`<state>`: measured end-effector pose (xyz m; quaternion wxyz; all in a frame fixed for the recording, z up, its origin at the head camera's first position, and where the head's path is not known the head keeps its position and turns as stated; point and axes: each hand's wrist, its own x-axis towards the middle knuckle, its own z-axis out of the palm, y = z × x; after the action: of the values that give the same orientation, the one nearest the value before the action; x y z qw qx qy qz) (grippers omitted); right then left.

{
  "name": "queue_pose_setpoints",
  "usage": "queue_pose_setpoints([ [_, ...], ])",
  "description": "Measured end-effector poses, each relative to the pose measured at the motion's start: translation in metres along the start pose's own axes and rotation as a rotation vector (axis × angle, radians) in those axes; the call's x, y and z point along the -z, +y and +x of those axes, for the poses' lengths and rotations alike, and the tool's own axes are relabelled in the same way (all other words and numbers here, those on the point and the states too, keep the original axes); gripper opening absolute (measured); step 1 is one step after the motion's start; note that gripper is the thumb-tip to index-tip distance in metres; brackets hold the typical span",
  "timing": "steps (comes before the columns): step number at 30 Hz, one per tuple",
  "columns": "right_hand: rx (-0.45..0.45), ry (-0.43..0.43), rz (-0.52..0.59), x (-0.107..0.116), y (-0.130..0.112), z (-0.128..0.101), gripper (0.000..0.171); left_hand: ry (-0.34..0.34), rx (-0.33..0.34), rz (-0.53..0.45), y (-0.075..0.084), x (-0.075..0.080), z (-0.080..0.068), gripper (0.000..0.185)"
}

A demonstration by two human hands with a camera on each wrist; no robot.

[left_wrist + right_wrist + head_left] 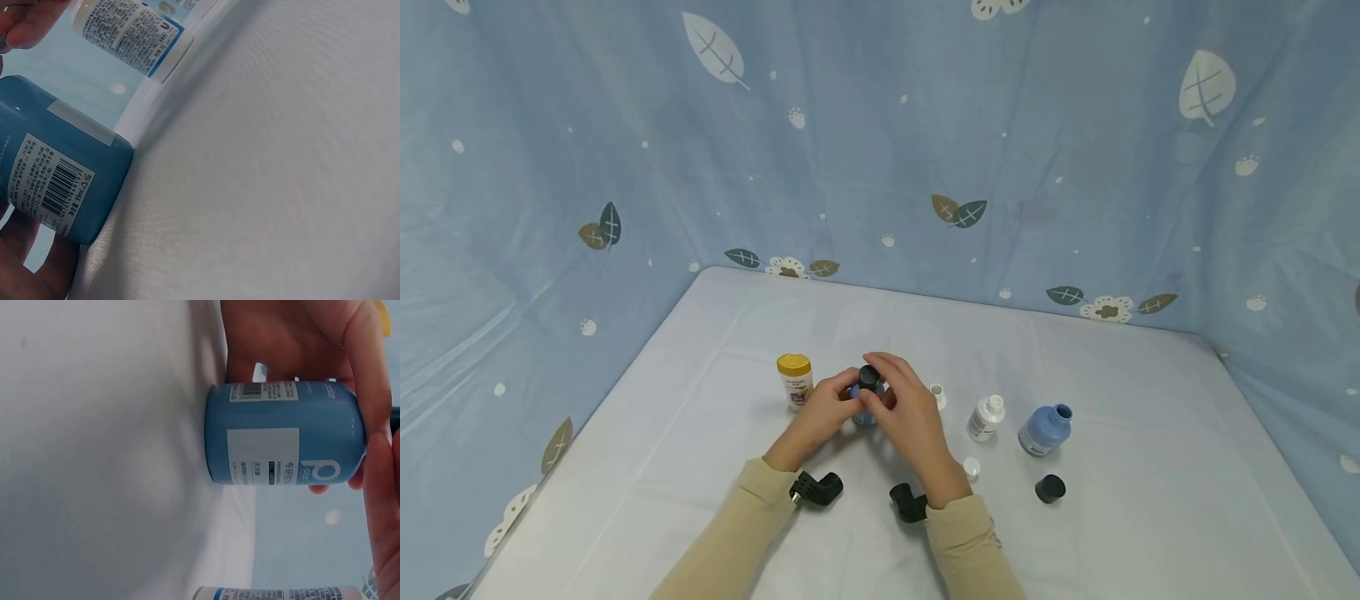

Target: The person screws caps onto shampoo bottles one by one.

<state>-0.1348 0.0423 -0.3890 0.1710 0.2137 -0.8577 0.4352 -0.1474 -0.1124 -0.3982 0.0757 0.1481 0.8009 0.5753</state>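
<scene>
A blue bottle (863, 417) with a printed label stands upright on the white-covered table, a black cap (868, 377) at its top. My left hand (823, 414) grips the bottle from the left, with fingers curled round it in the right wrist view. From the right, my right hand (913, 421) has its thumb and fingers around the black cap, pinching it. Whether the cap is seated on the neck is hidden by the fingers. In the left wrist view the blue bottle (56, 156) shows its barcode side, its base on the table.
A yellow-capped white bottle (795, 383) stands left of my hands. To the right are an uncapped white bottle (937, 395), partly hidden, another white bottle (985, 419) and an uncapped blue bottle (1045, 430). A white cap (972, 468) and a black cap (1050, 488) lie nearer.
</scene>
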Motion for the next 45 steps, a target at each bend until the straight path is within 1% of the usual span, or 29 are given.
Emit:
queue_pose_setpoints([
  [2, 0.044, -0.017, -0.011, 0.001, 0.000, 0.001, 0.042, -0.006, 0.021, -0.028, -0.003, 0.000, 0.000, 0.026],
  [4, 0.074, -0.026, -0.028, 0.000, 0.001, 0.001, 0.042, -0.005, 0.035, -0.050, -0.011, 0.000, 0.002, 0.032],
  [6, 0.077, -0.028, -0.044, 0.000, 0.001, 0.001, 0.044, -0.001, 0.043, -0.058, -0.020, -0.001, 0.005, 0.034],
  [9, 0.048, -0.024, -0.043, -0.001, 0.000, 0.000, 0.043, 0.009, 0.022, -0.050, -0.033, -0.003, 0.008, 0.033],
  [10, 0.036, -0.024, -0.038, -0.001, 0.000, 0.000, 0.042, 0.008, 0.017, -0.052, -0.030, -0.002, 0.007, 0.031],
  [12, 0.017, -0.021, -0.032, -0.001, 0.000, 0.000, 0.040, 0.008, 0.015, -0.051, -0.031, -0.003, 0.007, 0.029],
  [16, -0.002, -0.009, -0.026, -0.001, -0.001, 0.000, 0.035, 0.009, 0.025, -0.028, -0.030, -0.002, 0.007, 0.027],
  [17, -0.007, -0.005, -0.025, -0.001, -0.001, -0.001, 0.034, 0.012, 0.025, -0.021, -0.033, -0.002, 0.008, 0.026],
  [21, -0.036, 0.007, -0.018, -0.002, -0.001, -0.001, 0.032, 0.019, 0.009, -0.012, -0.034, -0.003, 0.009, 0.022],
  [29, -0.070, 0.018, -0.012, -0.004, 0.000, -0.002, 0.032, 0.020, -0.004, -0.019, -0.033, -0.003, 0.010, 0.022],
  [35, -0.093, 0.025, -0.044, -0.003, 0.000, -0.002, 0.032, 0.015, 0.009, -0.034, -0.031, -0.003, 0.010, 0.021],
  [36, -0.097, 0.027, -0.050, -0.003, -0.001, -0.002, 0.032, 0.015, 0.010, -0.033, -0.029, -0.003, 0.010, 0.021],
  [39, -0.097, 0.034, -0.060, -0.004, -0.001, -0.002, 0.034, 0.010, 0.006, -0.022, -0.017, -0.002, 0.006, 0.020],
  [43, -0.073, 0.045, -0.056, -0.005, -0.001, -0.001, 0.036, 0.009, 0.005, 0.000, -0.002, -0.001, 0.001, 0.017],
  [45, -0.064, 0.048, -0.054, -0.006, 0.000, -0.001, 0.037, 0.010, 0.014, 0.006, 0.000, -0.001, 0.001, 0.016],
])
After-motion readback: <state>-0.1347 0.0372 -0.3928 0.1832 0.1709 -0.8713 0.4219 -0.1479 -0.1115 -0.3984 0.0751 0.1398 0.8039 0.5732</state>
